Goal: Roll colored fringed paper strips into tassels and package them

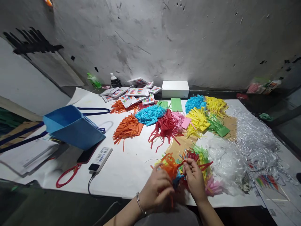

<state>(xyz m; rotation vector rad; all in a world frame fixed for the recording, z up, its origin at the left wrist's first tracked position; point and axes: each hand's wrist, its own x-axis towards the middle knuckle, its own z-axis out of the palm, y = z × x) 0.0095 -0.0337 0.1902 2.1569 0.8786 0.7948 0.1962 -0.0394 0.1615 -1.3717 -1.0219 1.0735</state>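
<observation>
Orange fringe (170, 168) bunched near bench's (127, 175) front edge, right of centre. Pinching twisted strand (180, 163) in right hand (194, 179), fingers closed; left hand (158, 185) half-curled at the fringe, blurred, can't tell if gripping. Probably mid-twist; likely to need steady pinch next, light tension. Can't read white device's (101, 159) label toward left front corner, nor packets (138, 92) along back edge.

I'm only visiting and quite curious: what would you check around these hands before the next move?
1. Right hand's grip on the fringe strands: ok, pinched between thumb and fingers.
2. Left hand's grip: cannot tell, blurred by motion.
3. Colours separated near the hands: not ok, orange fringe and green fringe are bunched with others.
4. Blue bag apart from the hands: ok.
5. White device and cable apart from them: ok.
</observation>
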